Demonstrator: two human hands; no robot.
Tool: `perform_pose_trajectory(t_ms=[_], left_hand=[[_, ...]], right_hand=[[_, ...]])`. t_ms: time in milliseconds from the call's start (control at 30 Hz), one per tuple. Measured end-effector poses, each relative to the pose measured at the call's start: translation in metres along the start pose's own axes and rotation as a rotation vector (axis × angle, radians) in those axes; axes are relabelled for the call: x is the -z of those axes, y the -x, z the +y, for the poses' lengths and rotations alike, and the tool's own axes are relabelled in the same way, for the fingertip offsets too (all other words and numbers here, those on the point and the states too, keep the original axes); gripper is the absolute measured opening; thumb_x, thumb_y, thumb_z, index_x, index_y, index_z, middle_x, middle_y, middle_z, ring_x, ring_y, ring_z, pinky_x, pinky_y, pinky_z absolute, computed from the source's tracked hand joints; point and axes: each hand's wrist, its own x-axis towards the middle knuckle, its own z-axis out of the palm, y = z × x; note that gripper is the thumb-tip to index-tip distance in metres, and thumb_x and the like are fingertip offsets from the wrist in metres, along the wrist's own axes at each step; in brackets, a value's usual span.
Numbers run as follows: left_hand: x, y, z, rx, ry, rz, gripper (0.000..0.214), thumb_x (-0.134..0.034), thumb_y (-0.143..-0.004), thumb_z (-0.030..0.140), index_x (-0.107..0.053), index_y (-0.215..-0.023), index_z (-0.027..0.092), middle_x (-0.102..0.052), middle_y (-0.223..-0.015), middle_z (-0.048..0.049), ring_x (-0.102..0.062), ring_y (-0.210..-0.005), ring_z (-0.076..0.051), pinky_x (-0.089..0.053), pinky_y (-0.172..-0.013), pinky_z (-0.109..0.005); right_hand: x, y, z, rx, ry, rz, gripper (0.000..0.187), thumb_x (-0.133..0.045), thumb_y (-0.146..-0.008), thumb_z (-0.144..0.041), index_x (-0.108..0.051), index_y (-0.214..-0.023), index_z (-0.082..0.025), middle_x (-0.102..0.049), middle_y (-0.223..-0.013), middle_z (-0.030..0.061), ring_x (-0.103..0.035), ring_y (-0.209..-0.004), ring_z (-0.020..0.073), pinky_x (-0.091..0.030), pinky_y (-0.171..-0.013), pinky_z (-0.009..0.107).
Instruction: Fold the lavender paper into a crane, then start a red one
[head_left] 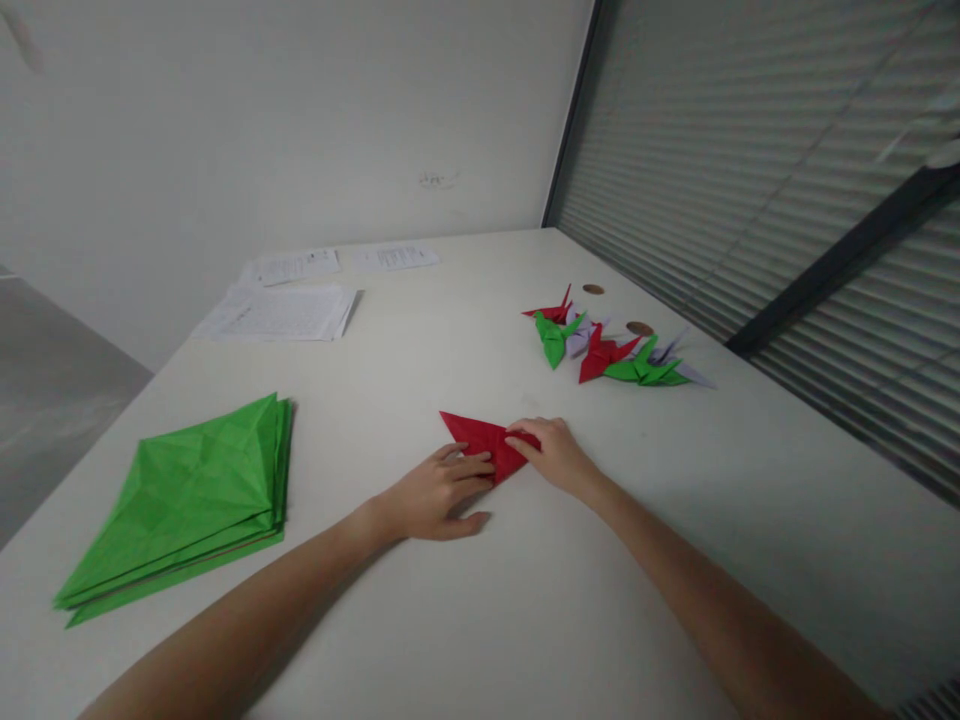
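Observation:
A red paper folded into a triangle lies flat on the white table. My left hand rests on its near lower edge, fingers stretched flat and pressing the paper down. My right hand lies on the triangle's right side, fingers laid together and pressing along the fold. Neither hand lifts the paper off the table.
A stack of green paper squares lies at the left. Several folded paper cranes in red, green and white sit at the far right, near two brown round spots. White printed sheets lie at the back. Window blinds run along the right.

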Motion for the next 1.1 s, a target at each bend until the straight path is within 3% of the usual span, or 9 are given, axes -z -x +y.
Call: perform_pose_trajectory(t_ms=[233,467,1100], left_hand=[[0.002,0.001,-0.003,-0.002,0.115,0.036,0.024,-0.056,-0.086,0.025,-0.065,-0.106,0.014,-0.068,-0.113,-0.0130,-0.059,-0.118,-0.025,-0.035,-0.114,-0.047],[0.001,0.001,-0.008,-0.022,0.172,0.048,0.021,-0.058,-0.077,0.011,-0.068,-0.095,0.016,-0.063,-0.106,-0.0110,-0.061,-0.107,-0.022,-0.034,-0.114,-0.044],[0.000,0.000,-0.008,0.001,0.141,0.040,0.021,-0.055,-0.076,0.013,-0.067,-0.093,0.017,-0.067,-0.101,-0.0093,-0.060,-0.108,-0.022,-0.036,-0.111,-0.043]], right_hand=[[-0.005,0.001,-0.004,-0.075,0.079,0.073,0.011,-0.057,-0.090,-0.028,-0.067,-0.091,-0.022,-0.075,-0.095,0.0049,-0.068,-0.090,0.0220,-0.042,-0.086,0.038],[-0.005,-0.001,-0.007,-0.111,0.113,0.106,0.007,-0.060,-0.087,-0.028,-0.065,-0.086,-0.022,-0.074,-0.089,0.0033,-0.068,-0.082,0.0196,-0.043,-0.080,0.034],[-0.006,-0.005,-0.014,-0.199,0.139,0.091,0.007,-0.061,-0.087,-0.029,-0.064,-0.083,-0.023,-0.074,-0.084,0.0021,-0.068,-0.079,0.0189,-0.041,-0.074,0.030]])
